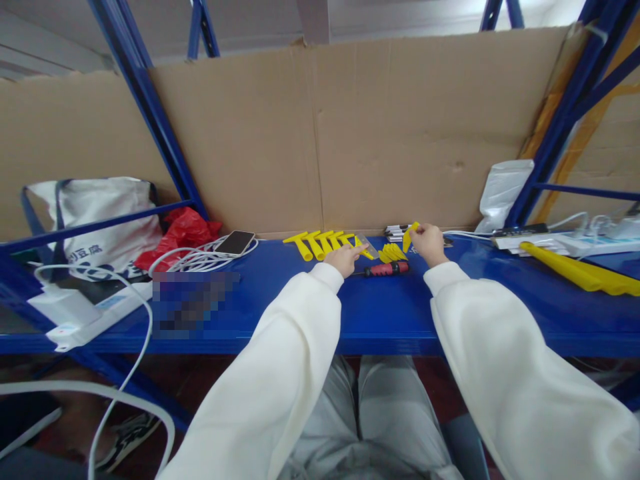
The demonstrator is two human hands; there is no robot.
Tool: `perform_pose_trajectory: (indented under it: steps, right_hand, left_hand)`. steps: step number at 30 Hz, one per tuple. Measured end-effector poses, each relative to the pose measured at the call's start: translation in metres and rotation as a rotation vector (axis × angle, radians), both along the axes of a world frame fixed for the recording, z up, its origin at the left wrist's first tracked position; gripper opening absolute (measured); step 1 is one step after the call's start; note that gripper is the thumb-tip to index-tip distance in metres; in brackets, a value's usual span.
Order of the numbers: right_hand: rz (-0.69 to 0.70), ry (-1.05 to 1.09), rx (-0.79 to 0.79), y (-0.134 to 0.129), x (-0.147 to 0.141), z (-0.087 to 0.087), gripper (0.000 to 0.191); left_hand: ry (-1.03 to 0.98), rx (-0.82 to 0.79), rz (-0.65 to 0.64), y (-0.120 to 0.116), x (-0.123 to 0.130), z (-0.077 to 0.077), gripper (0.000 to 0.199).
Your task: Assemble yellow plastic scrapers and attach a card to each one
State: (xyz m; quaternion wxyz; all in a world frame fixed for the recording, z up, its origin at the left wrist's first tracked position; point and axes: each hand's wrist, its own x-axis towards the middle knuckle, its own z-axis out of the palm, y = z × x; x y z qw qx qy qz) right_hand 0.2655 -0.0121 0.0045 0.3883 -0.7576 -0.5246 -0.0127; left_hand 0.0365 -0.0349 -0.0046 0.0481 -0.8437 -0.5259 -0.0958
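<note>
Several yellow T-shaped pieces (304, 247) stand in a row on the blue table (280, 293) near the cardboard. My left hand (343, 259) is at the row's right end, fingers stretched toward a clear flat piece (367, 247); whether it touches that piece is not clear. My right hand (426, 241) pinches a curved yellow piece (409, 238), raised slightly above the table. Between the hands lie several small yellow pieces (392, 253). A red and black screwdriver (387, 269) rests in front of them, its shaft pointing left.
A phone (235, 243) lies on coiled white cable at left, beside a red bag (183, 233) and cloth bag (107, 213). Power strips (590, 245) and a long yellow piece (575, 267) are at right. Cardboard (380, 133) stands behind.
</note>
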Motion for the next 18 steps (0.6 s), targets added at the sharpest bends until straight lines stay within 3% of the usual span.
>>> perform_pose_trajectory:
  steps: [4, 9, 12, 18]
  right_hand:
    - [0.062, 0.378, 0.095, 0.007, -0.006, 0.0, 0.03]
    - [0.272, 0.878, 0.026, 0.007, -0.016, -0.003, 0.025]
    - [0.41, 1.005, -0.087, 0.003, -0.023, 0.0, 0.008]
    - [0.598, 1.082, -0.156, -0.003, -0.036, 0.005, 0.016]
  left_hand:
    - [0.004, -0.002, -0.001, 0.001, 0.0, 0.0, 0.052]
    - [-0.011, -0.01, -0.012, 0.003, 0.0, -0.001, 0.051]
    - [-0.025, -0.019, -0.02, 0.005, 0.001, -0.002, 0.051]
    - [-0.07, -0.024, -0.047, 0.007, 0.002, -0.004, 0.054]
